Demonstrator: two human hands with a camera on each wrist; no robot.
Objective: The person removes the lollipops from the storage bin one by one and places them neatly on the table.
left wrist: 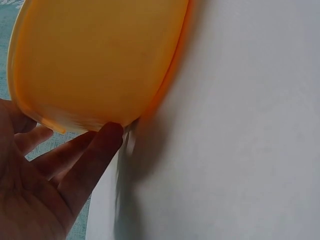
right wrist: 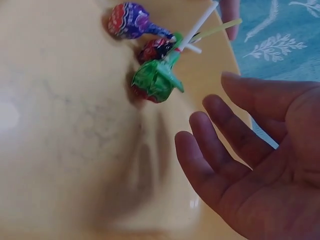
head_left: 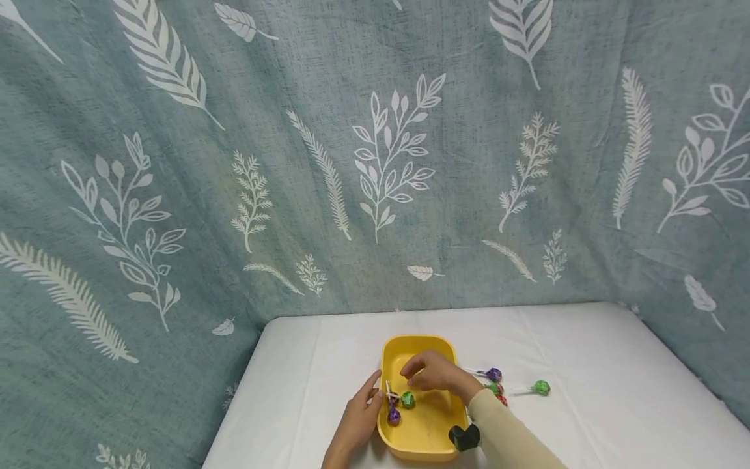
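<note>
A yellow plastic tray [head_left: 418, 452] stands on the white cloth. Inside, toward its left side, lie a purple-wrapped lollipop [head_left: 394, 416], a green-wrapped lollipop [head_left: 407, 400] and a dark red one [right wrist: 155, 49], their sticks crossing. My left hand [head_left: 359, 417] touches the tray's left side, fingertips against the outer wall [left wrist: 95, 60] in the left wrist view. Over the tray hovers my right hand [head_left: 432, 371], its fingers loosely bent and apart. Nothing lies between those fingers [right wrist: 205, 145] in the right wrist view, and the green lollipop is a short way off.
Right of the tray, a purple lollipop [head_left: 494, 374] and a green lollipop [head_left: 540, 388] lie on the white tablecloth [head_left: 586, 365]. Red and green wrappers [head_left: 499, 391] show partly behind my right forearm. A leaf-patterned curtain [head_left: 375, 260] hangs behind the table.
</note>
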